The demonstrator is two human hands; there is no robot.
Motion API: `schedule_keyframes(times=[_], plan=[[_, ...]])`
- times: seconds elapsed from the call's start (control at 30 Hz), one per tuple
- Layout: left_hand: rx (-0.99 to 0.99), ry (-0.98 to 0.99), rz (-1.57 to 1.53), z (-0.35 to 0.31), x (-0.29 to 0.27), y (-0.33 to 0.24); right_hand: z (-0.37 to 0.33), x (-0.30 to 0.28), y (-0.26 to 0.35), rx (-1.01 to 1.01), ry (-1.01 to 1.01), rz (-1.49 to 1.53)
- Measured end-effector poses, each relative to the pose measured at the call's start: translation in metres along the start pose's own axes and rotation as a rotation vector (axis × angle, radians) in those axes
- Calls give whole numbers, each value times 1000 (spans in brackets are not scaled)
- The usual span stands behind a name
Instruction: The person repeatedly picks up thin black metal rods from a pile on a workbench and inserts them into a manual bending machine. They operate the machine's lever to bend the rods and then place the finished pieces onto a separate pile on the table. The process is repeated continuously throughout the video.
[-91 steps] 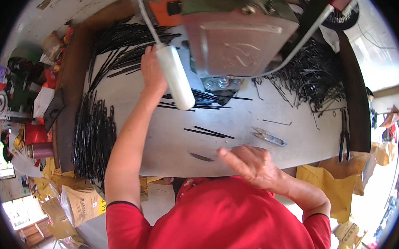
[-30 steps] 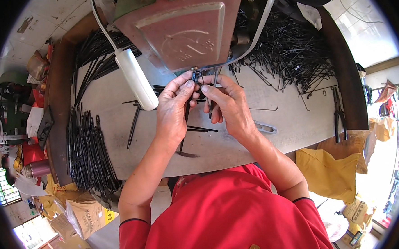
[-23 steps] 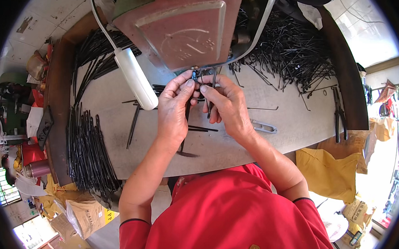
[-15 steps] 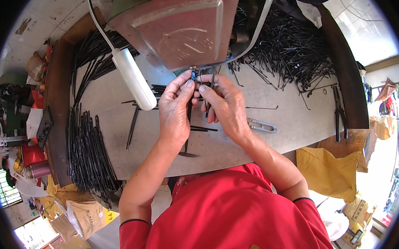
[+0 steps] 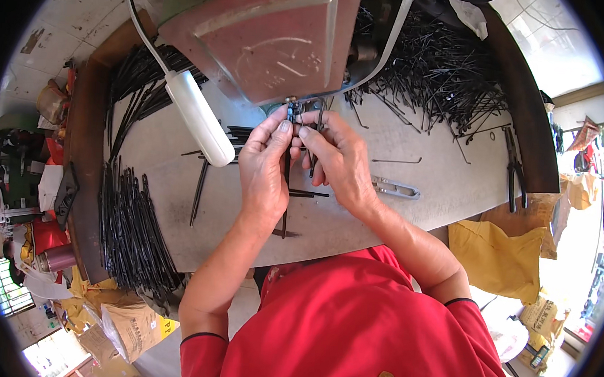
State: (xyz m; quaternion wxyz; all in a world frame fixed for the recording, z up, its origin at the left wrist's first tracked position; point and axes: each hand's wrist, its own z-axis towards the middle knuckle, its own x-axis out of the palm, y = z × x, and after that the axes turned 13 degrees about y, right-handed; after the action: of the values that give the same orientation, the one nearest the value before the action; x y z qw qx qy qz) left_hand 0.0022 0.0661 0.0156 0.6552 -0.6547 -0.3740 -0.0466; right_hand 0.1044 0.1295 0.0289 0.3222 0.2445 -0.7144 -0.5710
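Under the head of a red-brown and green machine (image 5: pixel 275 47), both my hands are drawn close together. My left hand (image 5: pixel 265 166) is closed, thumb and forefinger pinching a long thin black rod (image 5: pixel 285 218) whose lower part hangs down toward me. Its upper end reaches up to the machine's working point, where detail is too small to make out. My right hand (image 5: pixel 341 160) is closed too, with a slim dark piece (image 5: pixel 320 118) running between its fingers. The thumb of this hand is right beside the left fingertips.
Bundled black rods (image 5: pixel 136 227) lie at the left, and a tangled heap of thin black rods (image 5: pixel 438 73) at the far right. A white lamp (image 5: pixel 200 118) hangs left of my hands. Thread snips (image 5: pixel 395 188) and pliers (image 5: pixel 515 169) lie to the right. A wooden rim (image 5: pixel 534 119) borders the table.
The rod under my left hand now hangs straighter and its lower end reaches slightly nearer to me. Both hands keep their pinch at nearly the same spot; the view has shifted slightly.
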Motion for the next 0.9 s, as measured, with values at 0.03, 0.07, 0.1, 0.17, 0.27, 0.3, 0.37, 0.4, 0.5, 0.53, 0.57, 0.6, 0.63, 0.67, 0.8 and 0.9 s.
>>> schedule_keyframes(times=[0.03,0.07,0.1,0.17,0.27,0.3,0.37,0.4,0.5,0.53,0.57,0.6,0.63,0.67,0.8,0.9], plan=[[7,11,14,3,-1,0,1,-1,0,11,3,9],[15,23,29,4,-1,-1,3,-1,-1,20,6,19],[12,18,36,4,-1,-1,3,-2,-1,29,8,28],[10,10,49,5,0,-3,1,-1,0,21,-1,-13],[-46,-22,38,-2,4,-6,-3,2,3,-2,-26,-33],[-27,-4,49,-1,3,-6,-4,3,4,-10,-36,-32],[11,31,70,2,1,-5,-2,1,4,17,-26,-20],[20,31,62,3,0,-3,0,1,4,29,-20,-14],[28,22,40,6,-2,0,3,0,2,16,-10,-4],[18,13,36,5,-2,1,2,0,0,23,-15,0],[12,5,31,4,-2,1,0,2,-2,27,-19,1],[30,13,41,6,-5,3,0,2,-1,30,-23,2],[5,20,71,8,-6,-1,2,1,1,21,5,2],[-29,24,102,8,-4,-7,4,-1,1,19,29,5],[-213,133,194,17,-15,-29,15,-22,20,124,151,-204],[-253,138,190,20,-17,-32,13,-23,25,171,196,-147]])
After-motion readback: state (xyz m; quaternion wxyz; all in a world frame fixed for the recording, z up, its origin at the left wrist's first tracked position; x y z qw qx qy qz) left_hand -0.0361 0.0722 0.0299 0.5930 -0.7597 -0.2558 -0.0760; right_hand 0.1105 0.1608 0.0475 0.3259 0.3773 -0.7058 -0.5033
